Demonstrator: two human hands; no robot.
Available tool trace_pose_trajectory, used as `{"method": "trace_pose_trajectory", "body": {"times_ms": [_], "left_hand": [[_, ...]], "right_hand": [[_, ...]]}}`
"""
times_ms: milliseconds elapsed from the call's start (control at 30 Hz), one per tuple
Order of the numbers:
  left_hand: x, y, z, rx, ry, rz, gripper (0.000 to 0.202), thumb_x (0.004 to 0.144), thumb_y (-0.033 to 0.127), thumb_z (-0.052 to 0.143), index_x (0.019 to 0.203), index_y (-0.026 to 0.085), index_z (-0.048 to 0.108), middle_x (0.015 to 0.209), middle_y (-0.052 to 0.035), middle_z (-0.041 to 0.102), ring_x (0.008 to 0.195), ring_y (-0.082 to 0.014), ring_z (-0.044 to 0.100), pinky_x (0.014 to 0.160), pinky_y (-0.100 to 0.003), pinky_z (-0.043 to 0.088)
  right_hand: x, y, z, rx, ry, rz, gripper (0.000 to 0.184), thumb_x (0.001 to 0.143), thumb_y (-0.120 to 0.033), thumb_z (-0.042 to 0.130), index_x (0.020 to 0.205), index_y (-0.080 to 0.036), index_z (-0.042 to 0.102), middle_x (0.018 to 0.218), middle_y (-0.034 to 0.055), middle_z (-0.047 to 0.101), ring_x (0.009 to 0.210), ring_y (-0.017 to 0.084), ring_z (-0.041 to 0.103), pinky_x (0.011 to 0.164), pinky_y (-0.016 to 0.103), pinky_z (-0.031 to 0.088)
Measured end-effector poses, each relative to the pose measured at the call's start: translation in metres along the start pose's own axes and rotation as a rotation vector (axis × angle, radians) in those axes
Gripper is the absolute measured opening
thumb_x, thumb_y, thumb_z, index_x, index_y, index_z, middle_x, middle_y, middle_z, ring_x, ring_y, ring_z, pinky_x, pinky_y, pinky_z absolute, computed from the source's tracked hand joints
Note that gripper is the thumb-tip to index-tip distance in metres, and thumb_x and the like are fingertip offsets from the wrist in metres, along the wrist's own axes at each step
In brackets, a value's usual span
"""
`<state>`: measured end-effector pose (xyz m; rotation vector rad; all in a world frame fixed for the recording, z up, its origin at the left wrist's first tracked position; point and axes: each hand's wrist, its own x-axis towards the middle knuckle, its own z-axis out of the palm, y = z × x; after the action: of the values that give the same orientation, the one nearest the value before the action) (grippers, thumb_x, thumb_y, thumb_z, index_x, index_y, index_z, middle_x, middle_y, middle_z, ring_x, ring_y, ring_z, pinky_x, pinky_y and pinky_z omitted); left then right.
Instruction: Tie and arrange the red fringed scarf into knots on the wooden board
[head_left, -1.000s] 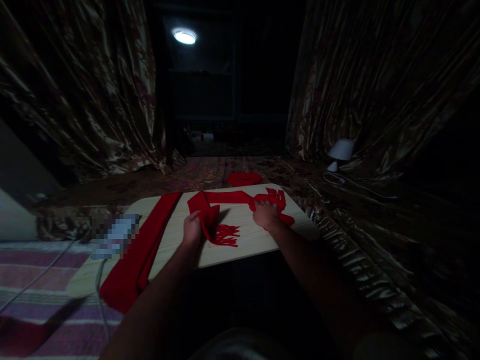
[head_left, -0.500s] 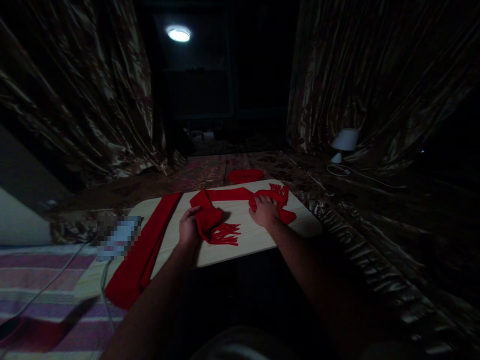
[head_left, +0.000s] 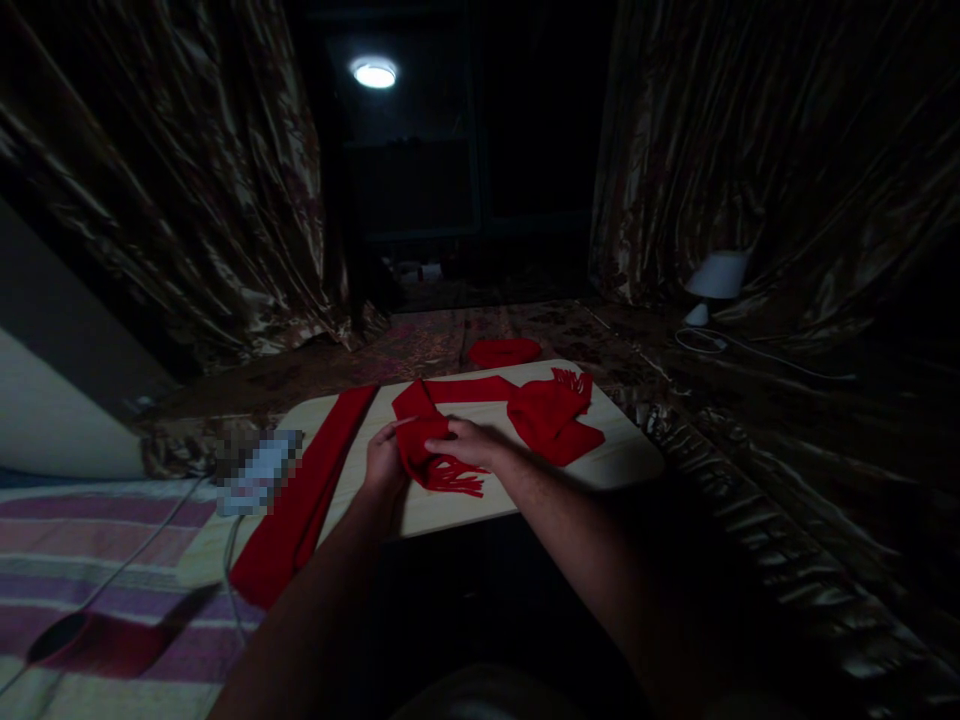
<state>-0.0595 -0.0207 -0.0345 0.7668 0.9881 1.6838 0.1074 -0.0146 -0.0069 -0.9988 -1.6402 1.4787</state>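
A red fringed scarf point(head_left: 469, 390) lies in a bent shape on the pale wooden board point(head_left: 360, 480). My left hand point(head_left: 385, 460) grips the left edge of its near fringed end, fingers curled round the cloth. From the right, my right hand point(head_left: 463, 443) holds the same end, its thumb on top of the fabric and the other fingers partly hidden. Below the hands the fringe hangs loose on the board. The scarf's other fringed end point(head_left: 555, 415) rests bunched at the right with no hand on it.
Another long red cloth point(head_left: 315, 480) runs over the board's left side. A blurred-out object point(head_left: 259, 475) with a cable sits at the left edge. Behind the board lies a red folded cloth point(head_left: 504, 351). A small white lamp point(head_left: 716, 278) stands far right, before curtains point(head_left: 675, 150).
My right hand has left the scarf's right end and moved left to the near fringed end. My left hand keeps its hold there. The view has shifted slightly left.
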Motion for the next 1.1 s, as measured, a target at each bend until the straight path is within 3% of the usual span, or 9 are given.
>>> {"method": "trace_pose_trajectory", "body": {"times_ms": [100,167,367,533,700,800,900,967,1100], "left_hand": [[-0.001,0.001,0.001,-0.017,-0.009,-0.004,0.040,0.049,0.015,0.079,0.088,0.011,0.073,0.081,-0.0111,0.076,0.071,-0.0251,0.072,0.076,-0.041,0.058],[-0.001,0.001,0.002,-0.024,-0.016,-0.016,0.040,0.050,0.014,0.080,0.089,0.011,0.073,0.080,-0.0110,0.076,0.071,-0.0252,0.072,0.077,-0.042,0.059],[-0.002,0.001,0.004,-0.049,0.015,-0.051,0.037,0.051,0.009,0.081,0.087,0.011,0.072,0.085,-0.0108,0.076,0.071,-0.0226,0.071,0.077,-0.042,0.058],[-0.001,0.003,0.004,-0.100,0.026,-0.060,0.032,0.053,0.006,0.061,0.082,0.012,0.070,0.096,-0.0116,0.074,0.083,-0.0242,0.071,0.078,-0.039,0.058],[0.001,0.001,0.003,-0.054,0.149,0.077,0.040,0.057,0.011,0.054,0.092,0.019,0.071,0.120,-0.0086,0.068,0.100,-0.0218,0.068,0.075,-0.029,0.056],[0.002,-0.006,0.001,0.069,0.202,0.157,0.036,0.063,0.013,0.058,0.094,0.024,0.071,0.134,-0.0061,0.062,0.111,-0.0232,0.065,0.077,-0.030,0.055],[0.004,-0.016,-0.003,0.180,0.183,0.195,0.030,0.066,0.014,0.063,0.093,0.025,0.072,0.127,-0.0084,0.066,0.108,-0.0255,0.066,0.079,-0.036,0.056],[0.006,-0.021,-0.005,0.300,0.183,0.233,0.027,0.066,0.013,0.066,0.090,0.023,0.073,0.122,-0.0106,0.068,0.109,-0.0275,0.066,0.086,-0.042,0.054],[0.009,-0.022,-0.003,0.649,0.111,0.341,0.022,0.065,0.012,0.069,0.082,0.023,0.076,0.113,-0.0120,0.072,0.123,-0.0324,0.058,0.109,-0.050,0.038]], "right_hand": [[0.006,0.002,0.011,0.348,-0.030,-0.037,0.041,0.064,-0.034,0.085,0.098,-0.018,0.070,0.085,0.0007,0.075,0.075,0.017,0.068,0.081,0.032,0.053],[0.005,-0.001,0.013,0.449,-0.032,-0.056,0.043,0.063,-0.032,0.084,0.101,-0.018,0.069,0.085,0.0006,0.075,0.076,0.018,0.069,0.081,0.032,0.054],[-0.013,-0.018,0.006,0.439,-0.074,0.037,0.042,0.063,-0.025,0.084,0.101,-0.018,0.068,0.084,0.0011,0.075,0.079,0.020,0.070,0.080,0.033,0.055],[-0.034,-0.020,0.000,0.356,-0.129,0.217,0.042,0.057,-0.019,0.086,0.094,-0.018,0.068,0.077,-0.0005,0.073,0.070,0.019,0.069,0.074,0.035,0.057],[-0.049,-0.015,-0.005,0.293,-0.165,0.250,0.035,0.055,-0.015,0.084,0.087,-0.016,0.069,0.077,-0.0001,0.073,0.072,0.017,0.069,0.079,0.034,0.056],[-0.052,-0.011,-0.010,0.183,-0.143,0.259,0.033,0.056,-0.017,0.083,0.085,-0.016,0.069,0.078,0.0000,0.074,0.069,0.016,0.068,0.076,0.032,0.055],[-0.052,-0.006,-0.017,-0.006,-0.178,0.259,0.030,0.059,-0.023,0.083,0.086,-0.017,0.070,0.079,0.0004,0.074,0.069,0.017,0.068,0.070,0.030,0.054],[-0.050,-0.004,-0.024,-0.244,-0.175,0.232,0.027,0.064,-0.029,0.082,0.086,-0.017,0.072,0.078,0.0010,0.074,0.070,0.018,0.068,0.068,0.028,0.052],[-0.044,-0.006,-0.037,-0.810,0.113,0.106,0.034,0.077,-0.039,0.074,0.104,-0.019,0.074,0.091,0.0058,0.076,0.085,0.022,0.070,0.074,0.028,0.050]]}}
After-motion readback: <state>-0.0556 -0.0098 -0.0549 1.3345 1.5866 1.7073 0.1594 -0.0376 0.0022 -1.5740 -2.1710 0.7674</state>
